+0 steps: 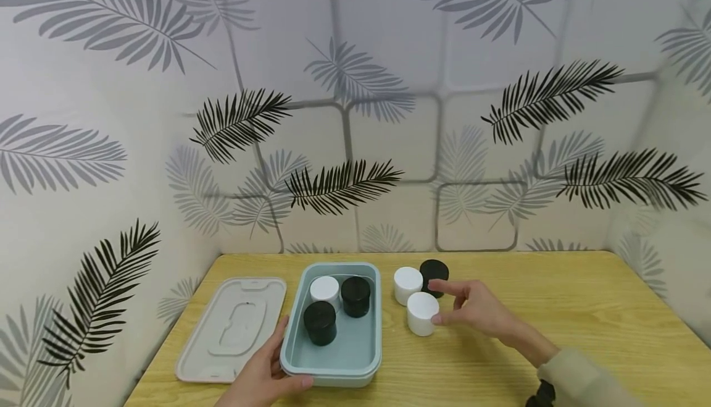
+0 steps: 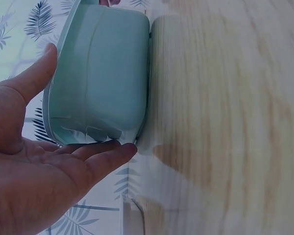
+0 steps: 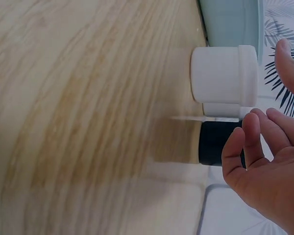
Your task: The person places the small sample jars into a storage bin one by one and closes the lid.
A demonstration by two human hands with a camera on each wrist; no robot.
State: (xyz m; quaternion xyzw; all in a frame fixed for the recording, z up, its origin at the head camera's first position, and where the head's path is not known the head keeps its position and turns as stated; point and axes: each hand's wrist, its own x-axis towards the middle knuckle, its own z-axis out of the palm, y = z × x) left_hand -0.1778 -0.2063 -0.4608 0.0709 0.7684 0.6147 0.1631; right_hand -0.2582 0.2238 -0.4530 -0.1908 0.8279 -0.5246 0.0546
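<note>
The left hand [image 1: 263, 367], thumb and fingers spread, touches a pale-blue rectangular plastic tub [image 1: 333, 380]. Right of the tub stands a white cylindrical plastic jar [image 1: 421, 315]; the right hand [image 1: 479, 309], thumb and fingers apart, hovers beside it. Pinching its sides squarely should avoid knocking the black cylindrical plastic jar [image 1: 434, 269] behind.

Over on the person's left, I can see the left grip [image 1: 269, 370], a bare human hand coming in low, its straight thumb [image 2: 35, 76] stretched off toward the person's right while the long fingers [image 2: 105, 161] run forward, well apart from it and nearly straight. The right grip [image 1: 479, 312], another bare hand, hangs with palm turned inward, index finger [image 1: 451, 286] reaching out and thumb [image 1: 455, 317] standing clear of it, the remaining fingers [image 3: 254, 142] loosely bent. Behind it the slim bare wrist [image 1: 533, 342] and forearm slant back into a pale beige fabric sleeve [image 1: 583, 377].
</note>
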